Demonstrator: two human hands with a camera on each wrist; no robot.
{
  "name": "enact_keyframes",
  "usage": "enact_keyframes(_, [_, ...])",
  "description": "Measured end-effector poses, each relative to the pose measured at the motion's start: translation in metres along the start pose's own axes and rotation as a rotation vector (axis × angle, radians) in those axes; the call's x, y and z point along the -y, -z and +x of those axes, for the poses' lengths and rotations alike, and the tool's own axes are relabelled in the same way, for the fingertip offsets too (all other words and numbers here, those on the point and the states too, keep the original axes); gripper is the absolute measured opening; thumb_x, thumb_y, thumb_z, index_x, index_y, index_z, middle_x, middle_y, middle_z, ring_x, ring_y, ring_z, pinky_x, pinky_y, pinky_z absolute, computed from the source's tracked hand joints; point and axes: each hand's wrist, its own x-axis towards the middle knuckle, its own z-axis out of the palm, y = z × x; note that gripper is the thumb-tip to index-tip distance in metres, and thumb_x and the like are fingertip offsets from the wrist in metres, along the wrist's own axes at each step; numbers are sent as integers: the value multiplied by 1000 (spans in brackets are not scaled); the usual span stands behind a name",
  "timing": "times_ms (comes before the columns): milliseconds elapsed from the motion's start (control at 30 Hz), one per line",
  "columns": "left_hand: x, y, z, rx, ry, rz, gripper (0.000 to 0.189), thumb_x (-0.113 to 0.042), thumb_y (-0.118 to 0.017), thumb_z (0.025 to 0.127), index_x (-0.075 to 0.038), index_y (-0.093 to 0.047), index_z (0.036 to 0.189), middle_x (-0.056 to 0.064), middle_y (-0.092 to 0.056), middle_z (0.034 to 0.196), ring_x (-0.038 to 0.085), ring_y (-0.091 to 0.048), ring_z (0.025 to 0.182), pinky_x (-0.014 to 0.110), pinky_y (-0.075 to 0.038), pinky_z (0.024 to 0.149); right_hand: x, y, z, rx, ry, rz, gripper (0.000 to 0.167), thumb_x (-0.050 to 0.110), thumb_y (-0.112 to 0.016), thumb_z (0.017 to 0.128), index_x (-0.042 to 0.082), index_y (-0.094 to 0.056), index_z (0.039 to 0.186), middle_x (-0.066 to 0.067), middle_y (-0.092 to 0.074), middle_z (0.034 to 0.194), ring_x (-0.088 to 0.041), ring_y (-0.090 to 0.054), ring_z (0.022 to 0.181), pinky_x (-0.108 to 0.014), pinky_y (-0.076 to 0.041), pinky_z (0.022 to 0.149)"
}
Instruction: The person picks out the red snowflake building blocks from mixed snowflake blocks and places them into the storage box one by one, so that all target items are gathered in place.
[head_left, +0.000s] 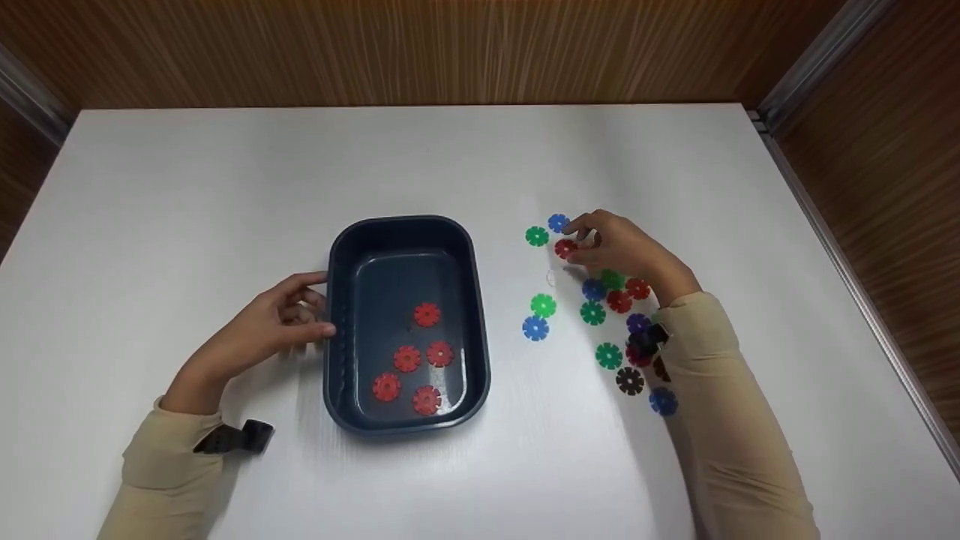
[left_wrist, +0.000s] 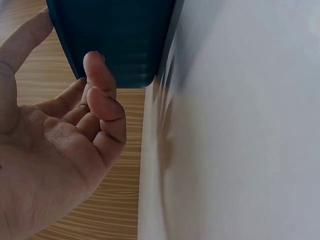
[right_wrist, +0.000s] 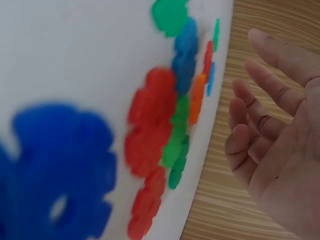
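Note:
A dark blue rectangular tray stands mid-table, with several red notched plastic discs lying inside. At its left side, my left hand touches the rim with thumb and index finger spread apart; the other fingers bend loosely beside the wall. My right hand is over the loose discs on the right, thumb and index finger parted around the edge of a red disc. That disc lies on the table, and in the right wrist view the fingers are loosely bent. A blue disc lies by the index fingertip.
Green, blue, red, brown and purple discs are scattered under and beside the right forearm, such as a green disc and a brown disc. Left of them lie a light green disc and another blue disc. The table is white, with wood panels around.

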Motion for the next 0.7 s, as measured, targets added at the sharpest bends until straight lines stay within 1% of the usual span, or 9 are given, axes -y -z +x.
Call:
enact_keyframes(133, [0,-1,-1,0,4,3,68,-14,-70,88,-7,-35,146,6,-49,110,6,-58,78,26,-47,58,-4,0,1,18,-17,-56,46,13,-71,87,12,-56,131,-12,-54,123,-28,-56,104,-42,-53,91])
enact_keyframes(200, [1,-1,-1,1,7,6,69,-14,-70,88,-7,-35,146,6,-49,110,6,-59,79,26,-47,60,-5,1,1,31,-29,-75,49,13,-72,86,14,-56,132,-12,-53,124,-29,-56,107,-44,-53,92])
enact_keyframes(333, [2,-1,-3,-1,10,11,69,-14,-71,87,-7,-35,146,6,-49,110,6,-58,79,27,-47,61,-5,0,3,50,-46,-125,52,14,-72,85,19,-55,134,-11,-51,128,-30,-56,110,-46,-53,91])
enact_keyframes(500, [3,-1,-4,0,14,14,68,-15,-71,88,-8,-36,146,7,-49,110,7,-58,77,26,-47,59,-2,-3,6,64,-57,-170,56,13,-74,83,26,-56,135,-10,-49,130,-30,-56,109,-45,-54,88])
enact_keyframes(700, [4,-1,-4,-1,9,11,68,-14,-70,88,-7,-36,146,7,-49,109,7,-58,78,27,-47,60,0,-3,6,65,-48,-213,53,15,-74,84,27,-58,133,-10,-50,127,-30,-58,106,-45,-54,88])
